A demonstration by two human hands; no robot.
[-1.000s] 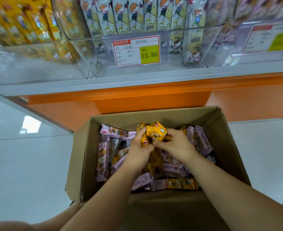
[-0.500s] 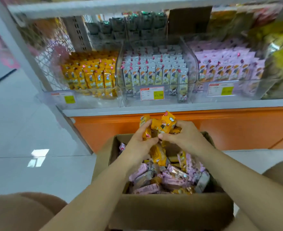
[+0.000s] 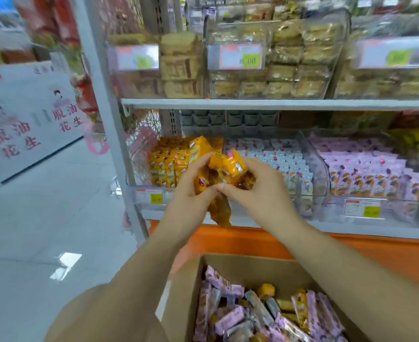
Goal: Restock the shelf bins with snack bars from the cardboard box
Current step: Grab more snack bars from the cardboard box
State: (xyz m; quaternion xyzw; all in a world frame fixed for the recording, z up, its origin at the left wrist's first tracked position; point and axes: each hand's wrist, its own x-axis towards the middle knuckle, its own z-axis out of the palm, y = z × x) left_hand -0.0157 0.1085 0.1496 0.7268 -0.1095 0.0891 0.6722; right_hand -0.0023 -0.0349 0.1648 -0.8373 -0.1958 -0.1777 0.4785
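Left hand (image 3: 188,193) and right hand (image 3: 261,195) tight around blurred orange snack bars (image 3: 226,166), count unclear; cardboard box (image 3: 253,270) cropped below.

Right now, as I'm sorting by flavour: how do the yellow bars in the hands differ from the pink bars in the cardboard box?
Colour: the yellow bars are orange-yellow, the pink bars lilac. Place: left hand and right hand grip the yellow bars up by the shelf; the pink bars lie in the cardboard box. Pose: yellow bars bunched, one dangling; pink bars jumbled. Both are wrapped snacks.
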